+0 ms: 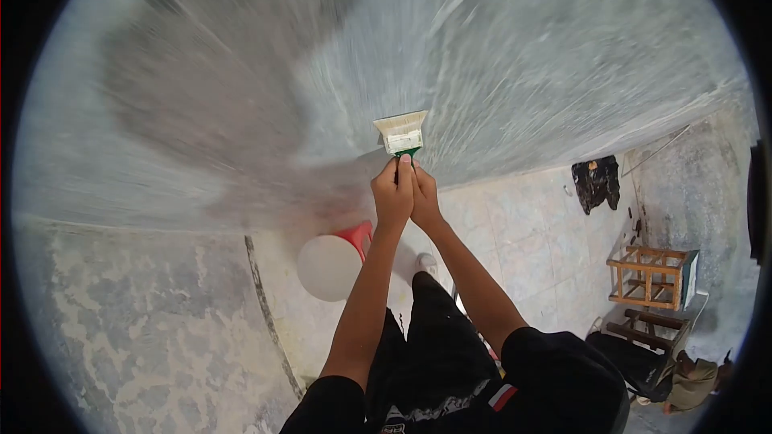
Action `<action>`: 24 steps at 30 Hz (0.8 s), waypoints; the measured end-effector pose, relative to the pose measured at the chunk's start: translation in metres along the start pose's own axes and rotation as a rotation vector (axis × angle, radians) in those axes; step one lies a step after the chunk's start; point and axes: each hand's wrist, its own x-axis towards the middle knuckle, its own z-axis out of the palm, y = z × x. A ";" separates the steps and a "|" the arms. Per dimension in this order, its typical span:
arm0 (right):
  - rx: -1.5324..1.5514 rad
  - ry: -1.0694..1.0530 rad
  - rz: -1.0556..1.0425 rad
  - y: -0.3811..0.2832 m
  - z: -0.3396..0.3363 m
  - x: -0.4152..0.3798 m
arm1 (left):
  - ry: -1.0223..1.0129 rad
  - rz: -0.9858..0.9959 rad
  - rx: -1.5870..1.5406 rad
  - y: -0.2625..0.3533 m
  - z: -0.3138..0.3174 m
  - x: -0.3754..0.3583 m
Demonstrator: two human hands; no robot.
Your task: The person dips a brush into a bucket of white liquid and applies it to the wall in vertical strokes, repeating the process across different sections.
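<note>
Right, closest in come the black sleeves (555,374) and the dark trousers (442,325), with two bare forearms reaching away up the middle. And here are the hands, side by side: the left hand (392,195) has its thumb and fingers pinched round the brush's green handle, and the right hand (425,197) is closed in beside it, fingers curled at the same handle. The wide paintbrush (404,135) sits just beyond them, centre of the scene, pale bristles pointing away at the grey-blue wall (547,64); whether they touch it, I can't tell. Over on the left of that wall, a large darker patch (209,64) spreads out.

Down below, left of the legs, there's a round white thing (330,268), maybe a tub or a lid, with something red (358,235) at its edge; no contents to be made out. A foot (426,263) shows on the pale floor (523,241).

Out to the right, a black bag (635,363) lies low, its inside hidden, with a khaki bundle (693,386) beside it. Just beyond is a wooden frame (647,277) with open slats, and farther off, near the foot of the wall, crumpled black plastic (597,186) with a small orange bit showing on it.
</note>
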 end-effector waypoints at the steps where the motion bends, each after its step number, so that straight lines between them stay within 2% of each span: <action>1: 0.009 0.022 0.008 0.023 0.001 -0.003 | -0.016 -0.047 0.042 -0.022 -0.001 -0.005; 7: 0.026 0.021 0.065 0.165 0.003 -0.024 | -0.058 -0.170 0.053 -0.160 0.002 -0.038; 11: 0.073 -0.006 0.163 0.216 0.002 -0.033 | -0.066 -0.166 0.096 -0.205 0.000 -0.050; 13: 0.039 -0.018 0.143 0.232 0.004 -0.044 | -0.036 -0.267 0.050 -0.211 -0.002 -0.059; 14: 0.031 -0.021 0.148 0.230 0.007 -0.052 | -0.033 -0.273 0.042 -0.216 -0.005 -0.065; 16: 0.146 0.048 0.395 0.219 0.014 -0.072 | -0.047 -0.410 0.114 -0.222 -0.014 -0.076; 17: 0.143 0.049 0.393 0.204 0.016 -0.076 | -0.047 -0.408 0.110 -0.217 -0.019 -0.077; 19: -0.005 0.027 0.556 0.155 0.022 -0.077 | -0.045 -0.419 0.173 -0.193 -0.031 -0.073; 20: -0.004 0.030 0.556 0.131 0.029 -0.074 | -0.048 -0.418 0.174 -0.180 -0.038 -0.068; 22: 0.112 0.085 0.651 0.080 0.044 -0.065 | -0.093 -0.491 0.163 -0.154 -0.050 -0.051; 24: 0.184 0.093 0.638 0.028 0.050 -0.056 | -0.078 -0.419 0.117 -0.123 -0.057 -0.038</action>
